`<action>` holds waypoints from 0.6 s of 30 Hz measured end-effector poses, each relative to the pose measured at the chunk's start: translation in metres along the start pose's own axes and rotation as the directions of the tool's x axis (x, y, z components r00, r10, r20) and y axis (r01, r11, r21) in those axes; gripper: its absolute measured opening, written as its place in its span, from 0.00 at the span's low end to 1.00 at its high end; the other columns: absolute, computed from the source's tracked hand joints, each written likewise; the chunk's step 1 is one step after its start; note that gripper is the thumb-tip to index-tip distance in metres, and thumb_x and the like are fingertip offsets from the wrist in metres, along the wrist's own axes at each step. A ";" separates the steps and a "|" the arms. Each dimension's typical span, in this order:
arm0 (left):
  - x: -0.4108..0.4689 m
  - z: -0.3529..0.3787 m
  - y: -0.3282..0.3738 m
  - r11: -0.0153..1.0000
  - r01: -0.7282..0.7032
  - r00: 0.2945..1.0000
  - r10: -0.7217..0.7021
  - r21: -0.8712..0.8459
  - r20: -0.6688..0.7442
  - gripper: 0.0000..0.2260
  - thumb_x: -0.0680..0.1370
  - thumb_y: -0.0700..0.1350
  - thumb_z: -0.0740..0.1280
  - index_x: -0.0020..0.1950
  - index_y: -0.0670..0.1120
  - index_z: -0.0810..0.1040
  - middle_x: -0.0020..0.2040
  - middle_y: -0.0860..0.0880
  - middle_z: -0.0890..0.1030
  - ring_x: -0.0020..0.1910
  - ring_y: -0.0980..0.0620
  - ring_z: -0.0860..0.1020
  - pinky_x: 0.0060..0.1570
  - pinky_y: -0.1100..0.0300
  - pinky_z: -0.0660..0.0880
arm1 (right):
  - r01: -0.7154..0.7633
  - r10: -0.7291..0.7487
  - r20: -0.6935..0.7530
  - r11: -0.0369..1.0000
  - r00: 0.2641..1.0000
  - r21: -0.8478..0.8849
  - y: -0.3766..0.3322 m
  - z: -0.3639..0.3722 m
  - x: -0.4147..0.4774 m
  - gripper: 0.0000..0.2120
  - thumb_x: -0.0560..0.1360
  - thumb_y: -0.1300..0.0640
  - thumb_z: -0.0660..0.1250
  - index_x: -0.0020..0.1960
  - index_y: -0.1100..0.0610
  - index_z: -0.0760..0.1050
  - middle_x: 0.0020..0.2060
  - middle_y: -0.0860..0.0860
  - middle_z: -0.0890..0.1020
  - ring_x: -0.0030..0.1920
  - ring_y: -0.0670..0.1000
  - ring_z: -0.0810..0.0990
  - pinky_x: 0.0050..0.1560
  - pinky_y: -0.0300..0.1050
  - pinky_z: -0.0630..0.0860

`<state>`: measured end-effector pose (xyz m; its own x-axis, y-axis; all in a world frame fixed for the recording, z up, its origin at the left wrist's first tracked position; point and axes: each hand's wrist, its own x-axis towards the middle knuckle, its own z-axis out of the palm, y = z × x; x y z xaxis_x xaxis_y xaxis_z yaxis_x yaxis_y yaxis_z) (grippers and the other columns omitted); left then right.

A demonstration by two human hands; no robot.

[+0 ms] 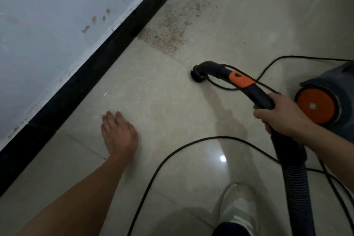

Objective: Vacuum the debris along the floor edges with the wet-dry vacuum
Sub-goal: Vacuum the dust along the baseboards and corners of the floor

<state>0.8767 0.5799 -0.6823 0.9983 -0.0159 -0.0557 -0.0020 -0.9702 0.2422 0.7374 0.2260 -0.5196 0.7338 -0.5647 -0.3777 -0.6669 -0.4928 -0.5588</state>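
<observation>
Head view: right hand (281, 119) grips black-and-orange vacuum wand (243, 80); sandy debris patch (168, 34) lies beyond its nozzle (197, 76), along floor (153, 97) edge; left hand (118, 132) slack, empty.

Open floor (153, 101) is left between the black skirting board (86, 82) and the nozzle (197, 76). The debris patch (168, 34) is hemmed on its left by the skirting board. The right side is closed off by the vacuum body (329, 78) and hose (293, 178), and the near floor is crossed by 1 cord (220, 137).
</observation>
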 end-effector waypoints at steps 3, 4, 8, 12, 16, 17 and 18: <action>0.021 -0.001 0.021 1.000 -0.022 0.999 0.022 0.008 0.026 0.22 0.80 0.42 0.58 0.73 0.35 0.64 0.74 0.32 0.60 0.74 0.35 0.58 0.72 0.46 0.53 | -0.032 0.036 -0.039 0.995 0.999 0.091 0.002 0.001 0.023 0.07 0.70 0.61 0.71 0.44 0.57 0.73 0.29 0.57 0.78 0.22 0.52 0.77 0.28 0.47 0.75; 0.028 0.001 0.029 1.000 -0.010 1.000 0.010 0.003 0.022 0.22 0.81 0.43 0.57 0.73 0.35 0.63 0.74 0.32 0.60 0.74 0.35 0.57 0.73 0.47 0.52 | -0.044 0.049 -0.046 0.992 0.998 0.117 0.001 0.001 0.032 0.07 0.70 0.61 0.71 0.44 0.58 0.73 0.29 0.57 0.78 0.21 0.52 0.76 0.28 0.46 0.75; 0.061 0.010 0.062 0.999 0.037 0.999 -0.037 -0.025 0.002 0.23 0.81 0.44 0.56 0.74 0.36 0.61 0.75 0.33 0.58 0.75 0.37 0.55 0.74 0.47 0.50 | -0.055 0.064 -0.039 0.977 0.997 0.204 -0.009 0.002 0.070 0.07 0.69 0.62 0.70 0.45 0.60 0.74 0.27 0.57 0.77 0.21 0.53 0.75 0.27 0.45 0.74; 0.097 0.018 0.091 0.989 0.134 0.990 -0.136 -0.059 -0.041 0.23 0.82 0.46 0.53 0.75 0.37 0.59 0.76 0.34 0.55 0.76 0.38 0.52 0.75 0.47 0.47 | -0.031 0.037 -0.015 0.965 0.999 0.259 -0.030 0.008 0.118 0.07 0.69 0.60 0.71 0.45 0.58 0.74 0.29 0.55 0.78 0.22 0.52 0.76 0.27 0.44 0.74; 0.108 0.028 0.098 0.984 0.179 0.982 -0.178 0.000 -0.060 0.25 0.82 0.48 0.50 0.77 0.38 0.55 0.77 0.36 0.53 0.77 0.39 0.50 0.75 0.46 0.46 | 0.012 -0.011 -0.004 0.964 1.000 0.265 -0.055 0.021 0.168 0.08 0.68 0.58 0.71 0.44 0.55 0.73 0.29 0.55 0.79 0.22 0.52 0.77 0.28 0.45 0.74; 0.108 0.029 0.097 0.982 0.190 0.980 -0.190 0.002 -0.054 0.25 0.82 0.48 0.50 0.77 0.39 0.55 0.77 0.36 0.53 0.77 0.40 0.50 0.75 0.46 0.46 | 0.024 -0.026 0.004 0.966 1.000 0.257 -0.063 0.024 0.179 0.08 0.68 0.58 0.71 0.44 0.55 0.73 0.29 0.55 0.79 0.22 0.52 0.77 0.28 0.44 0.74; 0.106 0.029 0.095 0.980 0.201 0.978 -0.200 0.001 -0.055 0.25 0.82 0.48 0.50 0.77 0.38 0.56 0.77 0.36 0.54 0.77 0.39 0.51 0.75 0.46 0.47 | 0.038 -0.044 0.018 0.966 0.999 0.256 -0.071 0.028 0.190 0.08 0.68 0.58 0.71 0.44 0.55 0.73 0.29 0.55 0.79 0.22 0.52 0.77 0.28 0.44 0.74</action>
<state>0.9811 0.4785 -0.6935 0.9801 0.1921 -0.0495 0.1983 -0.9538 0.2255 0.9280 0.1721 -0.5718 0.7645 -0.5306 -0.3661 -0.5835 -0.3282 -0.7428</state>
